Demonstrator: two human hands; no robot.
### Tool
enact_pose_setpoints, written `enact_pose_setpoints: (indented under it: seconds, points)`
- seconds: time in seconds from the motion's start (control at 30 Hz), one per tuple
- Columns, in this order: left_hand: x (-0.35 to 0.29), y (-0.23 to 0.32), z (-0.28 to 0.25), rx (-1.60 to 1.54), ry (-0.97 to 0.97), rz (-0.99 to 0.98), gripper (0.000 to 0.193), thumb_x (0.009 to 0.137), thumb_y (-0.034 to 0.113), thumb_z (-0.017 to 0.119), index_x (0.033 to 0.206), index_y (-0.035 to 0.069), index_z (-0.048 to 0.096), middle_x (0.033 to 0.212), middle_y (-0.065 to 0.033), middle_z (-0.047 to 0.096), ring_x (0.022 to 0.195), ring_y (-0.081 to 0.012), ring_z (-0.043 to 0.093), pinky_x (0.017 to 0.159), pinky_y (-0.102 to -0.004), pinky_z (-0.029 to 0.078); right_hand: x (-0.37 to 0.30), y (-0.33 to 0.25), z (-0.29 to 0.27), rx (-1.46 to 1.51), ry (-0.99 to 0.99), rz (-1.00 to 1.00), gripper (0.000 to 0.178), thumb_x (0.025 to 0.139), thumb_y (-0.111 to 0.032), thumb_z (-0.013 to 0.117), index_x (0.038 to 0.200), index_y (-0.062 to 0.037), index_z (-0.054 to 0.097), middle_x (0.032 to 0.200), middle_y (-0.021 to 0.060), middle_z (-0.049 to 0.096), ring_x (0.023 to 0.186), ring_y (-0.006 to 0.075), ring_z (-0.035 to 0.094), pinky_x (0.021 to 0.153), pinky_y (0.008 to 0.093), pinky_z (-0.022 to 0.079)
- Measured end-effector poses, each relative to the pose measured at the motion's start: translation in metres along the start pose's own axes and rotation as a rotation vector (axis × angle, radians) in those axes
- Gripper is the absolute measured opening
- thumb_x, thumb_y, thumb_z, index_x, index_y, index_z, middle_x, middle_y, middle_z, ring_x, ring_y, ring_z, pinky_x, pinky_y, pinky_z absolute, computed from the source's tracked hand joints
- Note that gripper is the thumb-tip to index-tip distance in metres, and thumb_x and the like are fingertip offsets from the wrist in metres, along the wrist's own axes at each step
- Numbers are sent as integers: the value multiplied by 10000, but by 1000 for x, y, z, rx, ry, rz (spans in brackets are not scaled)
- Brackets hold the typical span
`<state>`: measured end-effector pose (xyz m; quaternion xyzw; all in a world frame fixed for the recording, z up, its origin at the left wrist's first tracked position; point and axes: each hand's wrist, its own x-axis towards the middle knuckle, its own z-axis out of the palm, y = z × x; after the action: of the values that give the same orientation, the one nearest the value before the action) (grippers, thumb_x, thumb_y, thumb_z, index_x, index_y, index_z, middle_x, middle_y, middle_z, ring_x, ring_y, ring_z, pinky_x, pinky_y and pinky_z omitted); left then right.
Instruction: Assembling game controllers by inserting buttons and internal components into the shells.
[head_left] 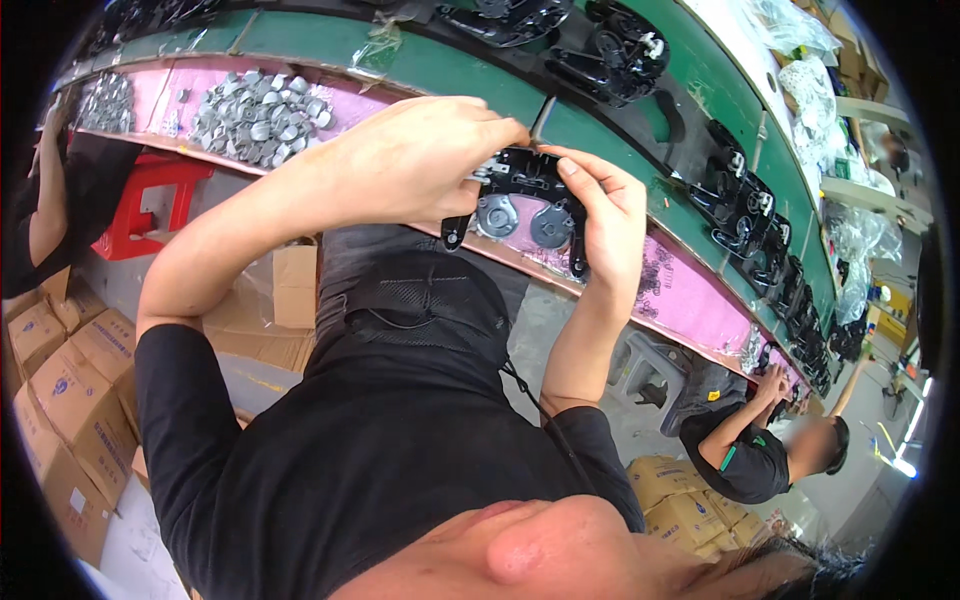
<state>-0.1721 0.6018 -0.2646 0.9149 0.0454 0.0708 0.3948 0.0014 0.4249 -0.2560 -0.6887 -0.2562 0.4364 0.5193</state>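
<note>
A black plastic frame part (520, 205) with two round grey metal discs set in it is held up over the pink bench edge. My left hand (425, 160) grips its left end, fingers curled over the top. Closing on its right end, my right hand (605, 215) has the thumb on the upper edge and fingers down the side. Both forearms rise from my black shirt.
A heap of small grey metal pieces (260, 115) lies on the pink mat (690, 290). More black frame parts (610, 55) ride the green conveyor (450, 65). Another person (750, 450) works at the bench to the right. Cardboard boxes (70, 390) and a red stool (145, 200) stand below.
</note>
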Motion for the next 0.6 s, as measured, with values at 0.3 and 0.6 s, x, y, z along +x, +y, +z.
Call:
enact_pose_setpoints:
  seconds: [0.3, 0.6]
  points:
    - [-27, -13, -13, -237, 333, 2, 437, 926, 20, 738, 1355, -3, 655, 1345, -148, 700, 1163, -258, 718, 948, -355, 589, -6, -7, -49, 237, 580, -283, 320, 1082, -177, 608, 1304, 36, 698, 1134, 165, 751, 980, 249, 742, 790, 423, 651]
    - [-57, -32, 0, -356, 483, -278, 270, 981, 61, 710, 1240, -12, 726, 1151, -121, 760, 996, -170, 735, 861, -298, 585, 78, 29, -98, 337, 743, -497, 384, 1111, -62, 505, 1476, 60, 524, 1340, 174, 666, 1161, 244, 667, 1011, 378, 538]
